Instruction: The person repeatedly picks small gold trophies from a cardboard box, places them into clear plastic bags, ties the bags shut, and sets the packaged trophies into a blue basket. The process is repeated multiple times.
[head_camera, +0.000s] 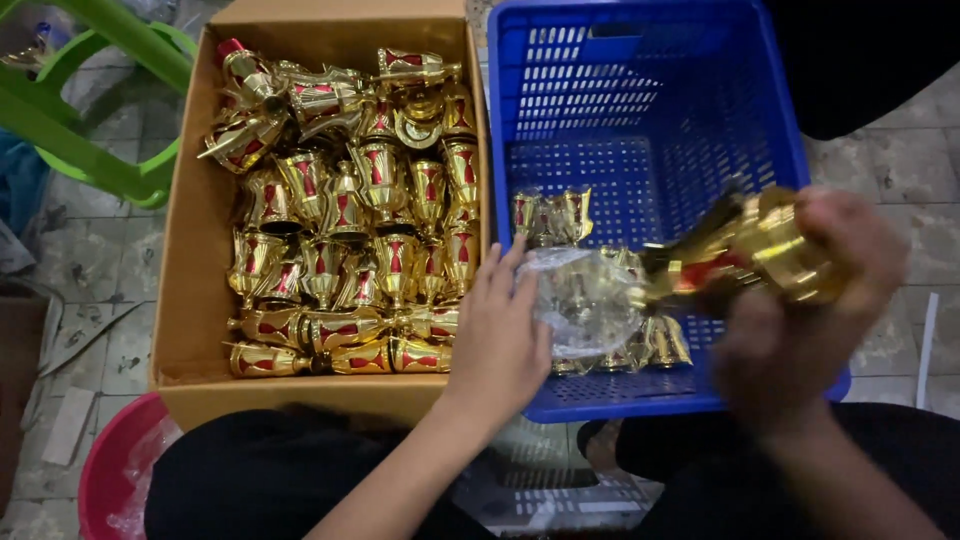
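**Gold pieces everywhere, right hand is a blur**

Looking down from the head cam. My right hand (800, 300) is closed around a shiny gold ornament with red panels (760, 250), held up over the right side of the blue plastic crate (650, 90). It's motion-blurred, so I can't make out the finger placement. My left hand (500, 340) sits at the crate's near-left corner, fingers loosely spread and touching a clear plastic bag (580, 300) that lies against the ornament's narrow end. The bag covers part of the small bunch of gold pieces (555, 215) on the crate floor, near its front edge.

Just left of the crate, touching it, is a cardboard box (190, 300) packed with the same gold-and-red pieces (350, 220), piled loose toward its far edge. A green plastic chair frame (90, 150) stands past the box's far-left corner, and a pink tub (105, 470) sits off its near-left corner.
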